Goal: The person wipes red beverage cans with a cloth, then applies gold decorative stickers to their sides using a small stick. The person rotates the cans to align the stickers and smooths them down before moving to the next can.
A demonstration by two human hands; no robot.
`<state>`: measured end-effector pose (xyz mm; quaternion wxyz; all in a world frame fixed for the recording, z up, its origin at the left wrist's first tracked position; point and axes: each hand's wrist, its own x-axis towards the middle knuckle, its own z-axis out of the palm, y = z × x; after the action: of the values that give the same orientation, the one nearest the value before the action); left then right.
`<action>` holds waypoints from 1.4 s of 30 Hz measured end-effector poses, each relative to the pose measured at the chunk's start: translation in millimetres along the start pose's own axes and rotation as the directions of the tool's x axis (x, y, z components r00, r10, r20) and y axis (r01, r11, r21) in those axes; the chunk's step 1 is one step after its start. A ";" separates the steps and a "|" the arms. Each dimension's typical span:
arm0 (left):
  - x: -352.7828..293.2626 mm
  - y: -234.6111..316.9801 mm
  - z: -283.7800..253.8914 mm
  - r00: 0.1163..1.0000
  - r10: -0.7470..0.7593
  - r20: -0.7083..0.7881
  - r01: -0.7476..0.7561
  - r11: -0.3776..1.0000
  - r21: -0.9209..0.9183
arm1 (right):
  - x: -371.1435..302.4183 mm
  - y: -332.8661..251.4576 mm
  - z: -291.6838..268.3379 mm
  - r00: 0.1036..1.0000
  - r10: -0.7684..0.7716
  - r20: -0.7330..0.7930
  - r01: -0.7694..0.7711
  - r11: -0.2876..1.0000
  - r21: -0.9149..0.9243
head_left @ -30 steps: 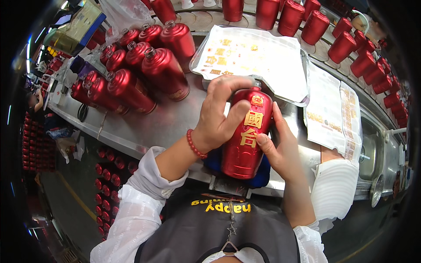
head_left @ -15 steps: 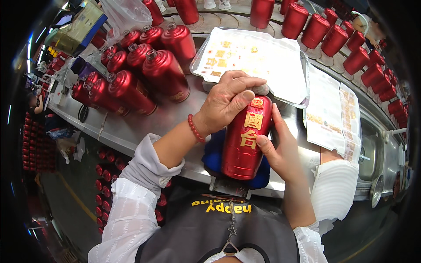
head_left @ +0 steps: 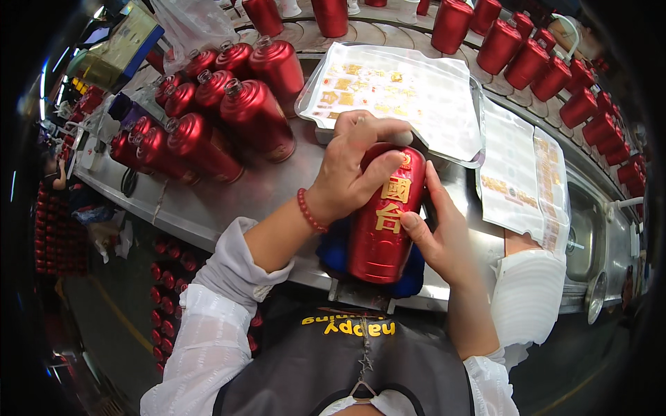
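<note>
A red bottle (head_left: 379,251) with raised gold lettering leans in front of me, its base on a blue cloth (head_left: 334,254). My left hand (head_left: 357,163) is closed around the bottle's shoulder and neck, the thumb pressing beside the small gold emblem (head_left: 404,161) near the top. The fingers hide most of the neck. My right hand (head_left: 444,232) grips the bottle's right side, its thumb beside the lower gold character. Beyond my hands, a sheet of gold stickers (head_left: 392,87) lies on a metal tray (head_left: 472,161).
Several red bottles (head_left: 257,118) stand on the metal table at the left. More bottles (head_left: 498,47) line a curved conveyor (head_left: 388,35). Another sticker sheet (head_left: 517,173) lies at the right, touching a white sleeve (head_left: 531,295). A sink (head_left: 586,236) is farther right.
My left thumb has slid slightly down toward the emblem, and the bottle has shifted a little left. Bottles on the far conveyor have moved to the right.
</note>
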<state>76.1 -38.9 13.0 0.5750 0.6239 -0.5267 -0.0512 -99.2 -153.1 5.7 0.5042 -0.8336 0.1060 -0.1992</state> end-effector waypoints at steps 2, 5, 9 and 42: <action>-3.6 9.0 -23.9 0.926 0.324 0.197 -0.369 0.886 0.280 | 0.2 -2.4 -0.5 1.000 0.003 0.009 -0.003 1.000 -0.005; -12.4 6.5 -27.5 0.884 0.360 0.297 -0.454 0.814 0.364 | 2.8 1.5 -1.1 0.997 -0.082 0.006 0.082 0.994 -0.075; -7.1 8.6 -26.5 0.837 0.390 0.384 -0.532 0.741 0.409 | 2.6 -0.9 -21.8 0.976 -0.143 -0.164 0.105 0.970 -0.219; -97.4 6.1 -6.2 0.994 0.075 -0.082 -0.051 0.964 0.263 | 31.3 -31.4 -12.8 0.820 -0.504 -0.271 0.358 0.822 -0.443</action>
<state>33.7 36.3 -33.0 0.5130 0.6785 -0.5218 0.0652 -77.5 -160.4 45.8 0.2468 -0.8612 0.0414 -0.4424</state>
